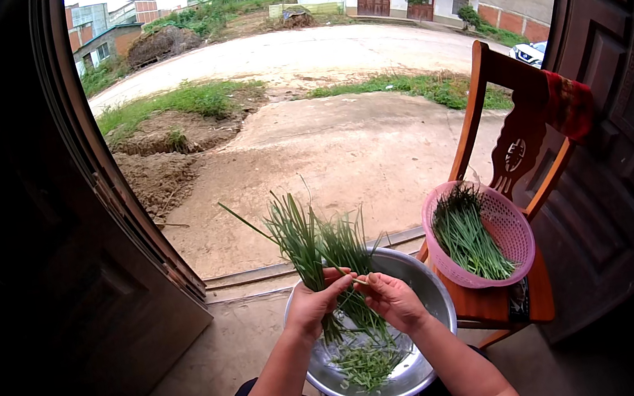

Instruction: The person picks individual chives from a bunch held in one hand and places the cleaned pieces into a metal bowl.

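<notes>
A bundle of long green chives (pixel 297 238) stands upright in my left hand (pixel 314 305), its cut ends pointing down over a metal basin (pixel 436 297). Between the thumb and fingers of my right hand (pixel 392 301) is the end of a single chive stalk (pixel 360 281), and my left fingertips touch it too. Behind my hands, more chives (pixel 344 243) lean against the basin's far side. Short trimmed green pieces (pixel 368 366) lie on the basin's bottom. My forearms hide part of its rim.
To the right, a pink plastic colander (pixel 511 223) holding chives (pixel 470 239) rests on a wooden chair (pixel 533 288). A red cloth (pixel 571 103) hangs over the chair's back. Carved door leaves (pixel 621 193) stand on both sides, with a threshold (pixel 243 283) ahead and a concrete path (pixel 334 151) outside.
</notes>
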A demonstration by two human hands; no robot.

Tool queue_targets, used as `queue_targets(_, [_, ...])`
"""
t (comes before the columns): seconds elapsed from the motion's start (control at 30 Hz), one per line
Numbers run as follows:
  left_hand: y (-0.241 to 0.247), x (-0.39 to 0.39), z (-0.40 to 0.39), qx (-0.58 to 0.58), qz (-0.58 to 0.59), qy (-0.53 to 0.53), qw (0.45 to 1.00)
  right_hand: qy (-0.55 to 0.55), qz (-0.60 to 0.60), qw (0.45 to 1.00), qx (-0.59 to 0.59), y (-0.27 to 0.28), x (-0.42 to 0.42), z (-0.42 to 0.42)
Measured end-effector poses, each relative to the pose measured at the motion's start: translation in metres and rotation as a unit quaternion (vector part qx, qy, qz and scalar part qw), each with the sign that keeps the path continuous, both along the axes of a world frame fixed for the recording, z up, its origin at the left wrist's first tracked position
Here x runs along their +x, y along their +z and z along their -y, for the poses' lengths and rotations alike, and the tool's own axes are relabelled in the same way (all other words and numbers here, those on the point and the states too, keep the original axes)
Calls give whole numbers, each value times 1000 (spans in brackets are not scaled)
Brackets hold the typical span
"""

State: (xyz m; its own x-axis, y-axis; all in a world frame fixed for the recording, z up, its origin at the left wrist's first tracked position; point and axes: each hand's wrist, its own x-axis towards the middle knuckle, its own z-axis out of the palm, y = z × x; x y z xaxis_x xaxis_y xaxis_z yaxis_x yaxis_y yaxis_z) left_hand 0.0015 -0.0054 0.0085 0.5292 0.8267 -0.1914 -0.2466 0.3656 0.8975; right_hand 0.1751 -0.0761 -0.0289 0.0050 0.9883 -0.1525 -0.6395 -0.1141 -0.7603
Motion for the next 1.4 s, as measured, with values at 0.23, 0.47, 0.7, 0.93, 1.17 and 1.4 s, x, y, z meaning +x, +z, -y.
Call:
queue_targets(0.23, [1, -2, -4, -53, 40, 27, 997, 2, -74, 996, 41, 5, 6, 0])
queue_targets(0.47, [2, -11, -11, -43, 58, 46, 996, 129, -47, 983, 123, -5, 31, -3])
queue_targets(0.7, [-2, -14, -14, -39, 66, 43, 996, 242, 190, 949, 66, 21, 10, 12])
queue_targets(0.93, [-1, -8, -9, -18, 11, 1, 1000, 42, 154, 987, 23, 18, 1, 4])
queue_targets(1.17, [-1, -3, 0, 3, -22, 19, 1000, 123, 243, 961, 47, 7, 10, 1])
queue_targets(1.4, [-8, 0, 0, 2, -28, 56, 998, 161, 260, 952, 21, 10, 12, 2])
